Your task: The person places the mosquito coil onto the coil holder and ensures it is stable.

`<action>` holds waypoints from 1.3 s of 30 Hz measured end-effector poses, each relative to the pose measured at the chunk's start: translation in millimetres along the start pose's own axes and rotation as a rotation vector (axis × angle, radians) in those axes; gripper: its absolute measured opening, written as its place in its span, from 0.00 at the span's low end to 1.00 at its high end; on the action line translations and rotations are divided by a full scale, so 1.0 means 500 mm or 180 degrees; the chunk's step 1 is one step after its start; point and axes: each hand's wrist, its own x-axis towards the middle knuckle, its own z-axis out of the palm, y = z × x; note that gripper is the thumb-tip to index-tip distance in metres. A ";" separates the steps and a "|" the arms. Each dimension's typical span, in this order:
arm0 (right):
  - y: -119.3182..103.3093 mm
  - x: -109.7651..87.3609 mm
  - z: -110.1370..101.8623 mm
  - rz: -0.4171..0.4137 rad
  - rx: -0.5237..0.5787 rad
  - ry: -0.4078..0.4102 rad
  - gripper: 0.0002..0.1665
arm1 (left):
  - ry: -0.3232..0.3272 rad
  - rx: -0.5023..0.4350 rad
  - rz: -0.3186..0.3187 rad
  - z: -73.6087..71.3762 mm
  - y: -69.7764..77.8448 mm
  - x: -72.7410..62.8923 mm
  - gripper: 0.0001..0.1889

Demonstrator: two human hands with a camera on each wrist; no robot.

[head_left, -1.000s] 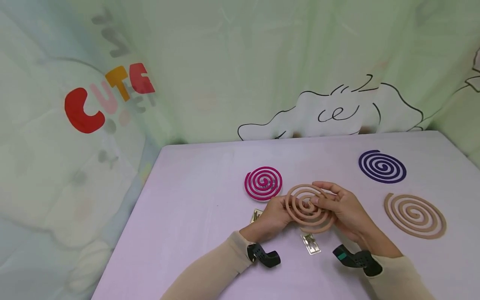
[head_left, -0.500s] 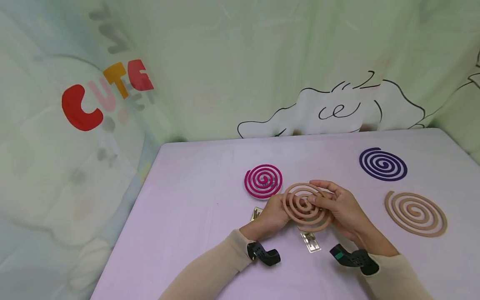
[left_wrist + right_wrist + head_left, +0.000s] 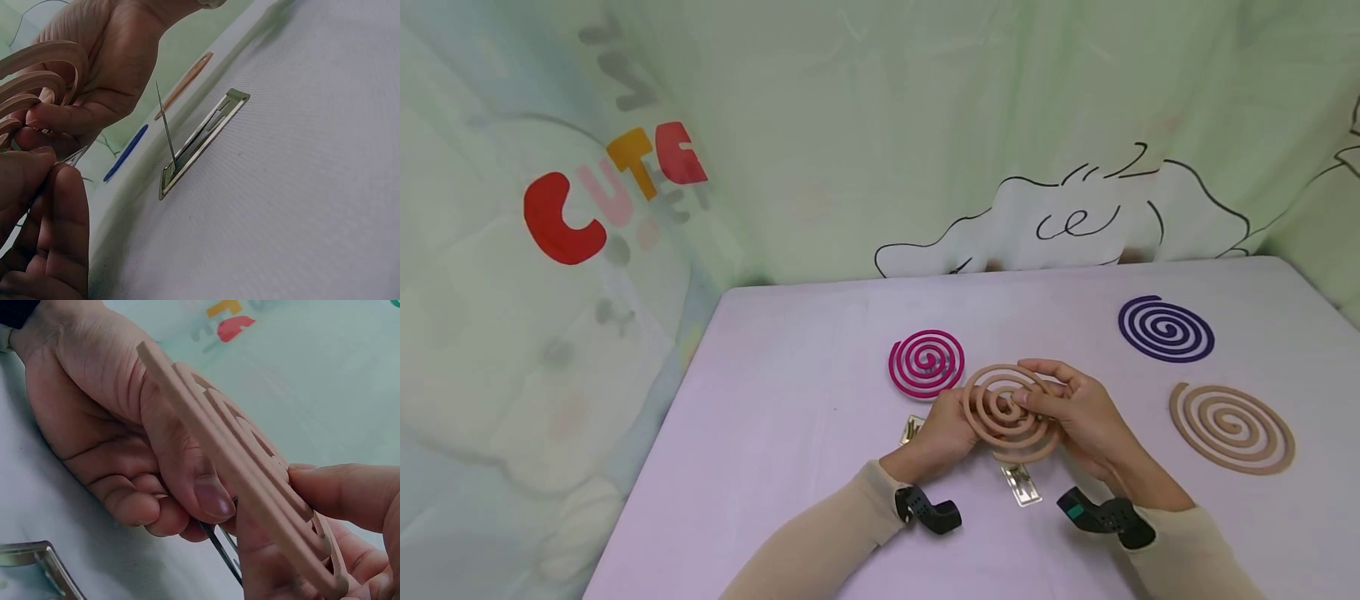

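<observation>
A tan mosquito coil [image 3: 1007, 414] is held tilted above the table between my two hands. My right hand [image 3: 1086, 417] pinches it near the centre, thumb on top, with fingers behind. Beneath the coil, the left hand [image 3: 946, 432] pinches a thin metal coil stand [image 3: 224, 551] between thumb and fingers. The coil hides most of that stand in the head view. Another metal stand [image 3: 203, 144] lies just below the hands, its pointed prong raised in the left wrist view.
A magenta coil [image 3: 927, 362] sits behind my left hand, with metal showing through its gaps. A further stand [image 3: 912, 428] is partly hidden by the left hand. To the right lie a dark purple coil [image 3: 1166, 330] and a tan coil [image 3: 1232, 429].
Both hands and the tan coil have shifted slightly left. The grips look the same, and the things on the table keep their places.
</observation>
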 end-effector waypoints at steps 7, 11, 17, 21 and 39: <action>-0.006 0.004 0.005 0.0032 -0.0072 0.0025 0.29 | 0.0071 -0.0047 -0.0009 0.001 -0.001 0.000 0.06; -0.006 0.004 0.004 0.0018 -0.0028 0.0013 0.27 | 0.0064 0.0004 0.0036 0.001 -0.001 0.001 0.06; -0.004 0.007 0.004 -0.0027 0.0050 -0.0019 0.23 | 0.0067 -0.0028 0.0112 0.001 -0.003 0.004 0.06; -0.005 0.009 0.007 -0.0026 0.0024 -0.0021 0.24 | 0.0096 -0.0060 0.0104 0.001 -0.004 0.002 0.06; -0.006 0.023 0.005 -0.0056 0.0067 -0.0079 0.25 | 0.0187 0.0131 0.0180 -0.003 -0.004 0.005 0.03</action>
